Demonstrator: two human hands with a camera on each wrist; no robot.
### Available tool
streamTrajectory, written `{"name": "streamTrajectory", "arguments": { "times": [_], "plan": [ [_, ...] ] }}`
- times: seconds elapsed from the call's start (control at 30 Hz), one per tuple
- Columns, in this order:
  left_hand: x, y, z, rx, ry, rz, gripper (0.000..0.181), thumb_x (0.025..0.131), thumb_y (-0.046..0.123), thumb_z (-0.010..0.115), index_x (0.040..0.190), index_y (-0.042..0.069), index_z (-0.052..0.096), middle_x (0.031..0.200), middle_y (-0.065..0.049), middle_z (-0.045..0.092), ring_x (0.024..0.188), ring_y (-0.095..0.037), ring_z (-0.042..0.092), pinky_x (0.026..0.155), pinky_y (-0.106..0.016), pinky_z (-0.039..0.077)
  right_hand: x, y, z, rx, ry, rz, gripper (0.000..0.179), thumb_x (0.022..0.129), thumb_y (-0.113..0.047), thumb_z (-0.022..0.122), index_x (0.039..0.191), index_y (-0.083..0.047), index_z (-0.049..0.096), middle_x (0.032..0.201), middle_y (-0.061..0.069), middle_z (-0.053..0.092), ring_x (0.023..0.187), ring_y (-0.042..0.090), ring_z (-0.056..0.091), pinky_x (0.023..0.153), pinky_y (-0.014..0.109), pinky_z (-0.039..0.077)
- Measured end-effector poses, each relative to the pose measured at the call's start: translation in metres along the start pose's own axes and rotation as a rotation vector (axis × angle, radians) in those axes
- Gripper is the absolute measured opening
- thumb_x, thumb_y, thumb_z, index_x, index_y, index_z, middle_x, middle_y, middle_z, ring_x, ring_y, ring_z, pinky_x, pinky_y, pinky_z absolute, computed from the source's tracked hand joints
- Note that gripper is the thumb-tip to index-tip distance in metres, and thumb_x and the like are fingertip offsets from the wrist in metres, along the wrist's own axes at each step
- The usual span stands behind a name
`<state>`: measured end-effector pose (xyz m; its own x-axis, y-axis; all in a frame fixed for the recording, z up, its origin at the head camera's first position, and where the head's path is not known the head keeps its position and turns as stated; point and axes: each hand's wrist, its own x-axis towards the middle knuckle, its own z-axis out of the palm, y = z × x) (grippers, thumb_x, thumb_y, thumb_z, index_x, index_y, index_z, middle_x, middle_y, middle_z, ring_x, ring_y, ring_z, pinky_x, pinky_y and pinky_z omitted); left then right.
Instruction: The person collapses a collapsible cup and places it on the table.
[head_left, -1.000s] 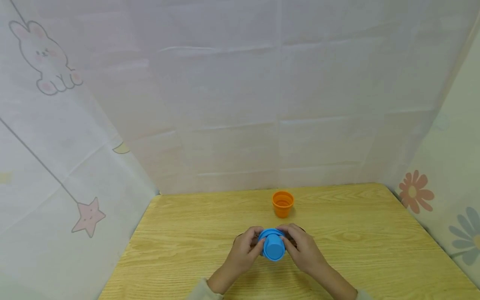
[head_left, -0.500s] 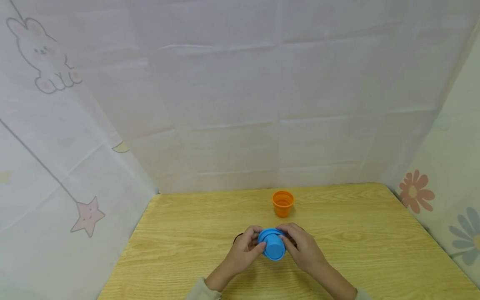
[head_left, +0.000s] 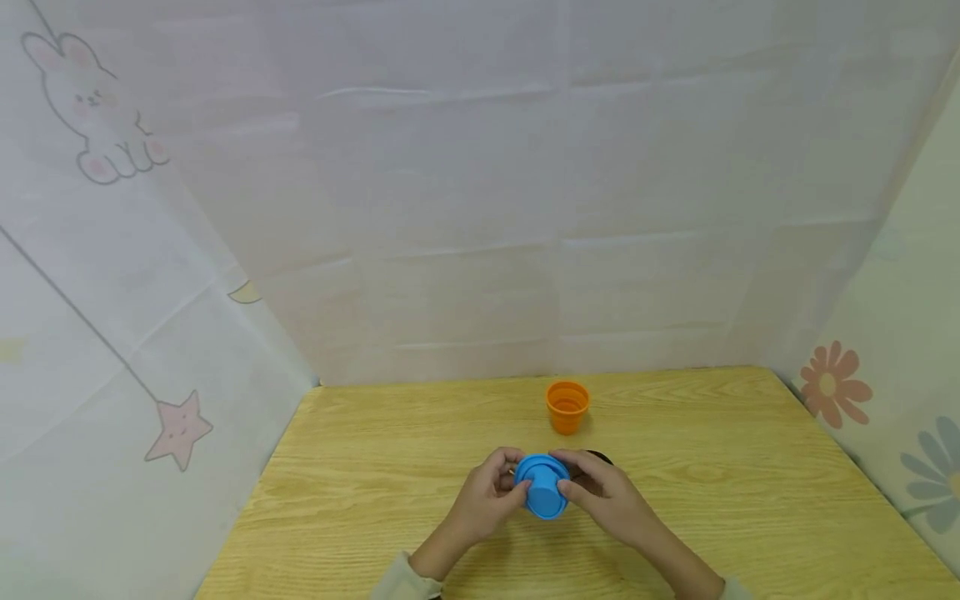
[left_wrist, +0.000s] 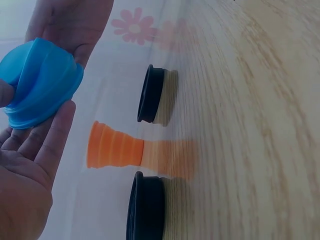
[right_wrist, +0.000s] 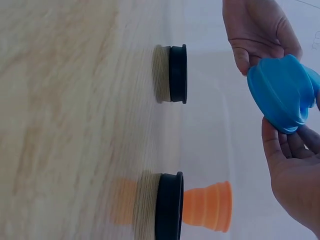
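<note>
A blue collapsible cup, its wall partly folded and bent, is held above the table between both hands. My left hand grips its left side, thumb on the smooth base and fingers behind the rim. On the opposite side my right hand pinches it, the thumb pressing near the base. In the left wrist view the blue cup looks lopsided, with a crease across it. The same uneven folding shows on the blue cup in the right wrist view. Parts of the fingers are hidden behind the cup.
An orange collapsible cup stands upright and extended farther back on the wooden table. Two shallow round black pieces rest on the table: one black piece and another black piece. A printed cloth hangs behind the table.
The blue cup has tilted slightly and moved a little left. My right hand's thumb has shifted on its base. More of a black piece shows behind the right hand. The orange cup stays put.
</note>
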<state>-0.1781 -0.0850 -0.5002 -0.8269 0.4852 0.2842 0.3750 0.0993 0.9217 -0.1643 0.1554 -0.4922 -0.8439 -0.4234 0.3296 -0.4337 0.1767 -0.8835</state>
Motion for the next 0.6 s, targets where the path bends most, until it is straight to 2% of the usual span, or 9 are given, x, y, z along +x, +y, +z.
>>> {"name": "streamTrajectory", "arguments": {
  "times": [0.13, 0.37, 0.6],
  "plan": [
    [-0.0003, 0.0015, -0.0007, -0.014, -0.007, -0.007, 0.032, 0.101, 0.010, 0.060, 0.129, -0.004, 0.051, 0.113, -0.023, 0.068, 0.094, -0.009, 0.070, 0.079, -0.026, 0.060, -0.0005, -0.0005, -0.0007, 0.027, -0.027, -0.004, 0.040, 0.105, -0.015, 0.056, 0.142, -0.001, 0.053, 0.126, 0.017, 0.059, 0.111, 0.017, 0.062, 0.092, 0.025, 0.055],
    [-0.0008, 0.0016, -0.0016, -0.058, -0.023, 0.005, 0.029, 0.102, 0.011, 0.060, 0.126, -0.003, 0.051, 0.112, -0.022, 0.067, 0.095, -0.011, 0.071, 0.078, -0.029, 0.061, -0.0004, -0.0004, 0.0027, -0.005, 0.016, -0.007, 0.040, 0.104, -0.020, 0.060, 0.139, -0.001, 0.055, 0.124, 0.014, 0.061, 0.109, 0.016, 0.063, 0.090, 0.025, 0.056],
    [-0.0014, 0.0049, -0.0019, -0.131, -0.061, -0.040, 0.030, 0.104, 0.015, 0.058, 0.125, -0.006, 0.050, 0.110, -0.023, 0.066, 0.093, -0.012, 0.071, 0.079, -0.052, 0.059, -0.0014, -0.0042, 0.0046, 0.005, 0.039, -0.010, 0.038, 0.103, -0.019, 0.062, 0.137, -0.002, 0.057, 0.122, 0.014, 0.062, 0.107, 0.015, 0.064, 0.088, 0.026, 0.057]
  ]
}}
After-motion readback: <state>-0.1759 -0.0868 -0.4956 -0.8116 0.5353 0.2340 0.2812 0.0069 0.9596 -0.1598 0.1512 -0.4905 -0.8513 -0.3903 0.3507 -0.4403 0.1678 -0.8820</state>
